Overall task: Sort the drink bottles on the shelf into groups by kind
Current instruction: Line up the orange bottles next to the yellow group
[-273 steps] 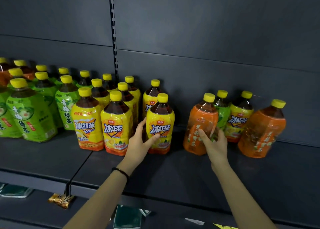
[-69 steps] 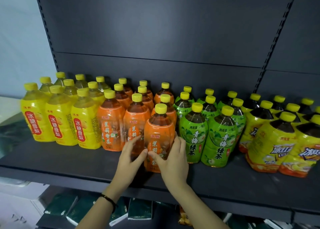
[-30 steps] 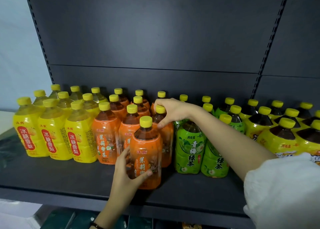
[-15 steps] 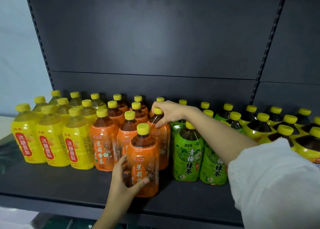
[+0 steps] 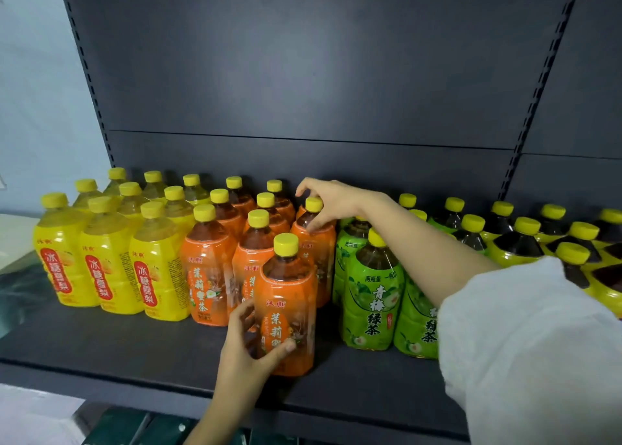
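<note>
Standing cap-up: front orange bottle (image 5: 286, 310) gripped by left hand (image 5: 245, 350), right hand (image 5: 333, 198) pinching rear bottle (image 5: 319, 244)

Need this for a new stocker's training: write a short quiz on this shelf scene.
1. True or false: the left grip holds the front orange bottle low on its body.
2. Where does the right grip hold the second orange bottle? A) cap and neck B) base C) label
3. Fill in: the ___ bottles stand between the yellow bottles and the green bottles.
Key: 1 true; 2 A; 3 orange.
</note>
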The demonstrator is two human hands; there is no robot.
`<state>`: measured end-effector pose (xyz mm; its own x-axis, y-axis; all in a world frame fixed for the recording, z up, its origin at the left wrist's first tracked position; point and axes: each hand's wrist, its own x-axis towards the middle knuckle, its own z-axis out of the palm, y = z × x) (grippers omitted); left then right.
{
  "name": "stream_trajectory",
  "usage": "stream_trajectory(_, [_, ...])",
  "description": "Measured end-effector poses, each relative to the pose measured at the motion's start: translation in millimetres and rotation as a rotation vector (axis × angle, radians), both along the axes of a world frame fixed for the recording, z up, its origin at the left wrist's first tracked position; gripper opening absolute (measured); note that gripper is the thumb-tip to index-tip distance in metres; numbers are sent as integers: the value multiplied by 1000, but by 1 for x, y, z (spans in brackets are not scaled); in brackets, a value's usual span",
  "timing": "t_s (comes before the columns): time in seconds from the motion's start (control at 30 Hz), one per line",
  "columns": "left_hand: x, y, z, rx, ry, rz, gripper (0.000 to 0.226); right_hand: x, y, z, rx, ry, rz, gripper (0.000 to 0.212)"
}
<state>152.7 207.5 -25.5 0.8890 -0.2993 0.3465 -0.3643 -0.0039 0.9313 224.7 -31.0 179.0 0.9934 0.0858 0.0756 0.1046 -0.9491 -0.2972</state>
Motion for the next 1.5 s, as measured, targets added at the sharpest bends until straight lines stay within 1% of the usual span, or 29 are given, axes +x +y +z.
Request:
stream_trajectory(0.13, [-2,-10,3,61,-69,45,72,-25,1,13,286,-121,54,41])
stream_trajectory(0.17, [-3,-14,3,77,-107,77,71,-34,5,16,327,-127,77,37])
stream_trajectory(0.23, [-4,-25,2,117,-184,151,70,-53,12,17,356,-61,143,38])
stream_trajectory(0.27, [-5,-32,3,150,-210,195,72,-62,16,16,331,6,169,40])
stream_trajectory(0.33, [-6,-43,7,230,-255,285,76,-74,19,9,189,104,179,50])
stream_trajectory(0.4, [-2,-47,10,283,-306,350,80,-79,19,-1,55,83,174,62])
stream_trajectory(0.5, [7,-41,10,280,-365,440,89,-80,19,-7,38,2,159,65])
stream_trajectory(0.63, [21,-27,11,262,-264,578,113,-72,21,-7,7,-29,102,65])
stream_trajectory(0.73, [29,-26,11,304,-245,562,124,-67,23,-7,2,-30,49,65])
stream_trajectory(0.87, [32,-38,4,377,-239,552,131,-75,27,-8,-1,-83,2,69])
stream_trajectory(0.93, [30,-43,2,374,-236,544,131,-87,28,-8,-100,-151,-54,72])
stream_trajectory(0.97, [29,-44,1,362,-234,532,131,-95,28,-10,-172,-199,-94,72])
stream_trajectory(1.0, [29,-43,1,344,-230,520,131,-105,27,-14,-202,-262,-143,68])
stream_trajectory(1.03, [28,-42,1,326,-222,509,131,-116,26,-19,-170,-338,-196,62])
stream_trajectory(1.07, [27,-40,1,307,-212,499,131,-128,24,-27,-93,-433,-249,57])
stream_trajectory(1.13, [24,-38,2,268,-205,482,131,-152,20,-52,40,-664,-351,53])
stream_trajectory(1.2, [24,-40,3,256,-224,473,133,-168,23,-87,129,-828,-467,56])
stream_trajectory(1.23, [25,-43,3,264,-232,476,135,-172,30,-108,174,-860,-520,60])
stream_trajectory(1.3, [26,-50,4,288,-231,495,137,-178,50,-149,244,-851,-617,73])
stream_trajectory(1.37, [26,-55,4,289,-216,506,139,-180,66,-180,387,-784,-715,86])
stream_trajectory(1.43, [25,-56,3,277,-208,504,139,-174,68,-196,596,-694,-800,98])
stream_trajectory(1.5, [27,-54,3,276,-216,507,138,-164,66,-199,666,-670,-834,101])
